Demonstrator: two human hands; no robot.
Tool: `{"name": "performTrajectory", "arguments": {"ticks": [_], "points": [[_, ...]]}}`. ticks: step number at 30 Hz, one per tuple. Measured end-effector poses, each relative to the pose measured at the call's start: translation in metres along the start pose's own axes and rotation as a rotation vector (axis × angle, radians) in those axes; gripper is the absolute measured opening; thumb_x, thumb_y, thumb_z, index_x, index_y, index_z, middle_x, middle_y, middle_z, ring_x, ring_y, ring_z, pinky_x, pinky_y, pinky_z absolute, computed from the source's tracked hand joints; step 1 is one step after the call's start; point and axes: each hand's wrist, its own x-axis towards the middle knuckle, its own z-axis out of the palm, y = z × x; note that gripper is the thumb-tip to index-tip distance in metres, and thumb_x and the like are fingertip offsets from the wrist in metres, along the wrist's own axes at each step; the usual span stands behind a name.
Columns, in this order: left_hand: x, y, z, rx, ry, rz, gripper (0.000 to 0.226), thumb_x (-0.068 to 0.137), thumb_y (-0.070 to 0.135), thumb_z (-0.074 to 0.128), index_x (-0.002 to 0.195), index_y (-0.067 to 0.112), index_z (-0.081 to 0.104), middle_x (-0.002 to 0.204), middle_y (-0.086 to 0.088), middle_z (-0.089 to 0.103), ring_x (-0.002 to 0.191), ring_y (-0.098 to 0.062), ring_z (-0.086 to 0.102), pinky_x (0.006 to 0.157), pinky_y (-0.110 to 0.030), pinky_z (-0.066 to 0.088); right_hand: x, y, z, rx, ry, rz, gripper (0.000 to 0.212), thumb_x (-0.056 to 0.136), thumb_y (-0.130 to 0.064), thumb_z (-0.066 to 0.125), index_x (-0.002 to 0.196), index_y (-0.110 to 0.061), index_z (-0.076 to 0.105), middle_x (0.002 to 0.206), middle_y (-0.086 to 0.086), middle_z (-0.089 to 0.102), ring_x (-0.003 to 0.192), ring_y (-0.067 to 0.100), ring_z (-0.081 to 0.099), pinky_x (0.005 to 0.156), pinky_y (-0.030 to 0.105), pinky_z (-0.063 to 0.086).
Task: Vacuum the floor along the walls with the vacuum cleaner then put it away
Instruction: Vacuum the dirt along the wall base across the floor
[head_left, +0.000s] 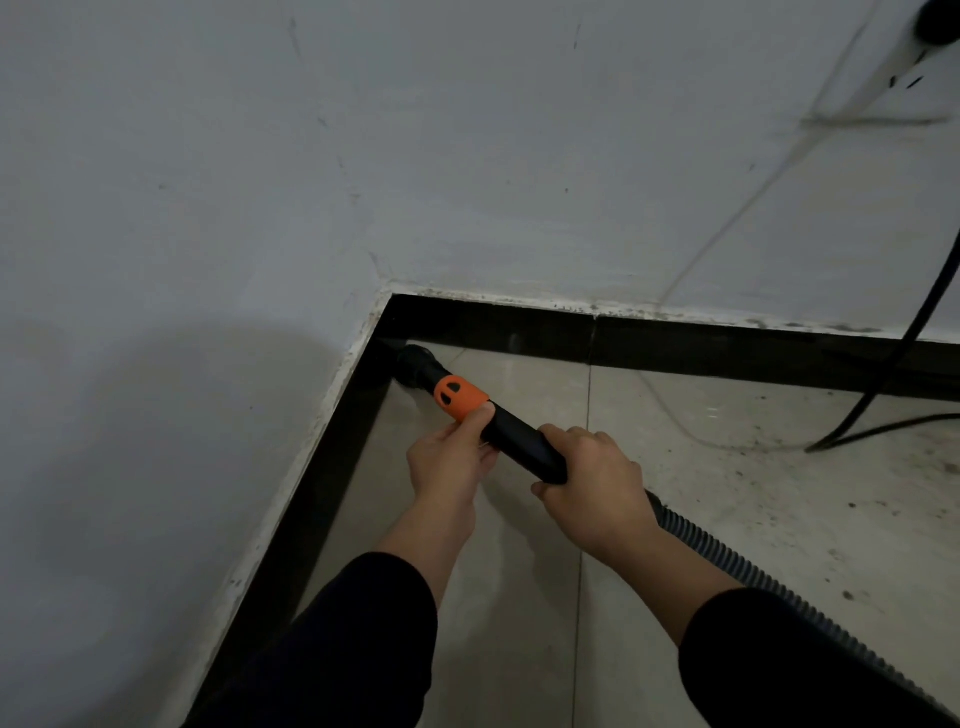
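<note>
Vacuum nozzle (415, 364) on the floor tiles (727, 519), tip in the corner where the black skirting (332, 467) meets. My left hand (449, 460) grips the wand (514, 434), thumb on the orange collar (460, 397). My right hand (597, 486) wraps its rear end. Ribbed hose (753, 571) trails right. Black cable (883, 374) by the far wall.

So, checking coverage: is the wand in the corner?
In: the wand ends right where the two baseboards meet.
</note>
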Motion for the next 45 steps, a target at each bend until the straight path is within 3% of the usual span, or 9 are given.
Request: {"name": "performTrajectory", "arguments": {"ticks": [3, 7, 15, 23, 29, 34, 40, 45], "points": [[-0.004, -0.001, -0.001, 0.023, 0.041, -0.004, 0.016, 0.081, 0.013, 0.076, 0.09, 0.004, 0.066, 0.085, -0.012, 0.073, 0.076, -0.016, 0.073, 0.061, -0.017, 0.057, -0.004, 0.002, -0.005, -0.013, -0.02, -0.009, 0.028, 0.084, -0.019, 0.06, 0.11, -0.029, 0.053, 0.089, -0.008, 0.048, 0.086, 0.014, 0.041, 0.079, 0.035, 0.04], [-0.008, -0.001, -0.002, 0.033, 0.041, -0.028, 0.018, 0.079, 0.011, 0.075, 0.091, 0.0, 0.067, 0.086, -0.016, 0.073, 0.076, -0.02, 0.073, 0.061, -0.02, 0.058, -0.009, 0.003, -0.01, 0.004, -0.008, 0.009, 0.027, 0.078, -0.014, 0.057, 0.101, -0.028, 0.058, 0.082, -0.006, 0.05, 0.084, 0.016, 0.045, 0.08, 0.038, 0.044], [-0.002, -0.001, 0.0, 0.037, -0.019, -0.018, 0.013, 0.085, 0.017, 0.073, 0.091, 0.008, 0.066, 0.09, -0.011, 0.073, 0.083, -0.015, 0.071, 0.066, -0.019, 0.055, -0.011, 0.0, -0.004, -0.083, 0.044, -0.025, 0.039, 0.088, -0.023, 0.06, 0.124, -0.03, 0.048, 0.1, -0.008, 0.05, 0.1, 0.015, 0.045, 0.085, 0.036, 0.037], [-0.007, -0.007, 0.009, 0.045, -0.091, -0.062, 0.012, 0.088, 0.018, 0.07, 0.095, 0.009, 0.066, 0.092, -0.01, 0.073, 0.086, -0.014, 0.07, 0.074, -0.022, 0.055, -0.017, 0.008, -0.007, -0.133, 0.079, 0.005, 0.041, 0.089, -0.024, 0.059, 0.127, -0.029, 0.044, 0.106, -0.007, 0.05, 0.104, 0.016, 0.044, 0.087, 0.038, 0.037], [-0.015, -0.011, 0.017, 0.071, -0.151, -0.052, 0.009, 0.09, 0.019, 0.068, 0.093, 0.012, 0.065, 0.093, -0.009, 0.073, 0.083, -0.011, 0.07, 0.07, -0.019, 0.056, -0.027, 0.013, -0.015, -0.158, 0.102, 0.029, 0.041, 0.089, -0.026, 0.059, 0.127, -0.029, 0.044, 0.095, -0.01, 0.038, 0.103, 0.016, 0.044, 0.085, 0.038, 0.035], [-0.021, -0.015, 0.021, 0.081, -0.214, -0.07, 0.008, 0.092, 0.02, 0.066, 0.096, 0.014, 0.063, 0.097, -0.008, 0.072, 0.085, -0.011, 0.069, 0.073, -0.02, 0.055, -0.035, 0.018, -0.021, -0.179, 0.117, 0.052, 0.044, 0.088, -0.025, 0.059, 0.129, -0.028, 0.044, 0.104, -0.008, 0.048, 0.104, 0.016, 0.044, 0.088, 0.039, 0.036], [-0.019, -0.016, 0.02, 0.083, -0.132, -0.03, 0.014, 0.087, 0.019, 0.071, 0.096, 0.009, 0.066, 0.094, -0.011, 0.072, 0.089, -0.016, 0.07, 0.073, -0.02, 0.056, -0.034, 0.021, -0.019, -0.119, 0.098, 0.043, 0.041, 0.088, -0.026, 0.06, 0.126, -0.031, 0.046, 0.094, -0.013, 0.041, 0.1, 0.014, 0.043, 0.084, 0.036, 0.035], [-0.005, -0.007, 0.009, 0.055, -0.055, 0.073, 0.008, 0.084, 0.017, 0.074, 0.086, 0.012, 0.068, 0.083, -0.006, 0.073, 0.076, -0.01, 0.072, 0.064, -0.015, 0.056, -0.017, 0.008, -0.006, -0.015, 0.103, 0.022, 0.04, 0.088, -0.026, 0.063, 0.124, -0.032, 0.047, 0.097, -0.011, 0.048, 0.098, 0.014, 0.044, 0.082, 0.035, 0.034]]}}
